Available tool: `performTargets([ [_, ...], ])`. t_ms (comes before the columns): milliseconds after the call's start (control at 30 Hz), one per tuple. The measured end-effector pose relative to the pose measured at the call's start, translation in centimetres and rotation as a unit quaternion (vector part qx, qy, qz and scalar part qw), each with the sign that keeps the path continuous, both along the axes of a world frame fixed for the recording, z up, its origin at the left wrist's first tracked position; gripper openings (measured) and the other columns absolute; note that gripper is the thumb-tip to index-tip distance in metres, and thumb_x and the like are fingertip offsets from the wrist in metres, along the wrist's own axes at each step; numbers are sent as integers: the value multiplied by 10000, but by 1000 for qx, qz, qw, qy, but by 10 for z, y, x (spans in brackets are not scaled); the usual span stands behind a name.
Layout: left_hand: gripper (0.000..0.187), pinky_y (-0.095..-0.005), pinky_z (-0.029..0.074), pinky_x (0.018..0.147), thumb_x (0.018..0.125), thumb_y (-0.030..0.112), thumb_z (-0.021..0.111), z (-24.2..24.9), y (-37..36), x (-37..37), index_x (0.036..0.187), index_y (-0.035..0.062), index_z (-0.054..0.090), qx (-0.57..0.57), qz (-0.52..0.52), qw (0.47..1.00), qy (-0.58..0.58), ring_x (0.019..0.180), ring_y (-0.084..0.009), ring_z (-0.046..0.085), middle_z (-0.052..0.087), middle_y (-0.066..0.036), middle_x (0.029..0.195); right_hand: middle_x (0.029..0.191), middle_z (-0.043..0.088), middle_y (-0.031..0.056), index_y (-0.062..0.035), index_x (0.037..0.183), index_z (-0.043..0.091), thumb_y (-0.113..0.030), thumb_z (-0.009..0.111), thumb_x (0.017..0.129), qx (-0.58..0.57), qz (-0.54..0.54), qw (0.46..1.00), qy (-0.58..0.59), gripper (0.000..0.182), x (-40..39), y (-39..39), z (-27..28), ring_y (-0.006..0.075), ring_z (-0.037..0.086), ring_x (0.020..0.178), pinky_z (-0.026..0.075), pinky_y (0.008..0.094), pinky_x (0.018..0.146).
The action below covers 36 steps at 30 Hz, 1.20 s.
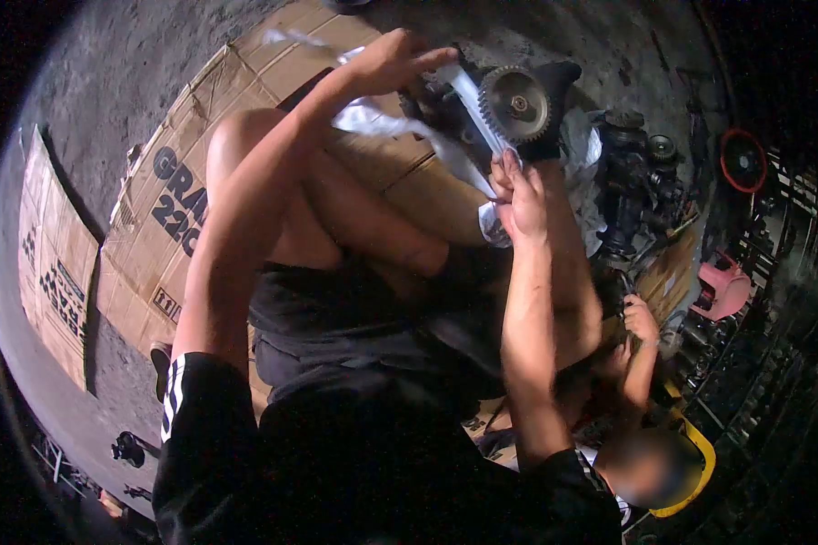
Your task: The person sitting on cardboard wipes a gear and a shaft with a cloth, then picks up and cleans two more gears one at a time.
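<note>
A white cloth strip (479, 107) stretches taut between my hands, passing just left of a toothed metal gear (518, 103). My left hand (393, 64) is closed at the strip's upper end, one finger reaching along it; the fingertips are partly hidden. With fingers pinched together, my right hand (521, 195) grips the lower end, just below the gear. More loose white cloth (382, 120) hangs under my left forearm and runs down toward my right wrist. Dark machine parts behind the gear are mostly covered.
Beneath my legs lies flattened cardboard (141, 259); another cardboard sheet (59, 263) is farther left. Greasy engine parts (627, 186) stand at the right, near a pink container (723, 289) and a red ring (743, 161). Close on my right, a co-worker's hand (641, 320) holds something dark.
</note>
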<state>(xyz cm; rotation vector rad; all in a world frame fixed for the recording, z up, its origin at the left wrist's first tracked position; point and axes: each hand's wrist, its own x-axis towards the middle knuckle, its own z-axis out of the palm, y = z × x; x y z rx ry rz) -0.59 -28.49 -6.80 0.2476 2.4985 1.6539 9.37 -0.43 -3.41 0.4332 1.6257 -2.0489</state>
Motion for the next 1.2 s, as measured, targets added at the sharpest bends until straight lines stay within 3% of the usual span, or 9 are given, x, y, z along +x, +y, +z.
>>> performTargets([
  [133,557,-486,519,709,909,527,568,-24,23,-10,820,-5,705,-89,78,992,-37,736,-412,661,650,-244,716,659,313,-83,-10,930,585,-302,564,1003,69,42,996,26,302,6,11,-8,28,239,555,161,221,499],
  [600,409,-477,547,732,948,465,519,12,28,-9,905,116,728,-153,154,972,93,784,-385,671,694,-159,779,657,338,-78,-71,842,544,-350,506,1024,78,-3,997,-8,335,21,14,-10,27,246,556,150,228,492],
  [667,417,-459,514,678,913,364,608,22,24,-9,977,-44,667,-141,102,984,31,800,-422,666,655,-279,858,647,303,-76,-86,842,516,-334,494,1029,84,-35,995,-30,311,15,3,4,36,227,544,154,229,492],
  [700,358,-490,443,553,894,285,604,14,31,-9,748,-41,630,-46,192,975,104,612,-465,585,565,-266,645,644,276,-72,-93,845,498,-324,488,1031,-28,-44,997,-48,297,11,1,5,43,213,539,160,229,491],
  [867,437,-463,410,542,905,336,641,15,27,-29,753,-71,601,1,196,975,106,521,-391,476,567,-258,642,651,216,-61,-90,879,482,-290,477,1035,-205,-111,966,-114,254,5,-5,6,64,182,538,177,235,487],
  [933,476,-465,392,534,910,373,651,26,22,-25,755,-75,598,-18,175,977,119,481,-338,444,572,-247,635,651,273,-58,-70,918,512,-260,500,1027,-155,-131,972,-114,220,11,-8,4,57,225,544,202,221,496],
  [1000,533,-462,357,526,905,429,668,36,17,-21,762,-79,591,58,136,988,49,520,-196,400,557,-212,631,670,373,-43,-52,958,553,-241,532,1014,99,-47,991,74,198,18,2,-7,39,284,567,214,205,508],
  [1067,532,-417,402,554,893,443,689,23,14,-27,816,-78,617,6,103,994,29,635,-148,490,555,-170,682,752,538,2,12,1032,608,-185,553,998,180,40,970,156,207,23,14,-9,61,447,634,351,205,552],
  [1200,427,-360,498,691,908,374,693,22,15,-26,964,-49,670,163,46,984,54,812,-213,635,677,-197,866,967,659,145,75,1179,600,-69,552,949,472,39,794,381,276,32,5,-10,215,631,849,500,292,763],
])
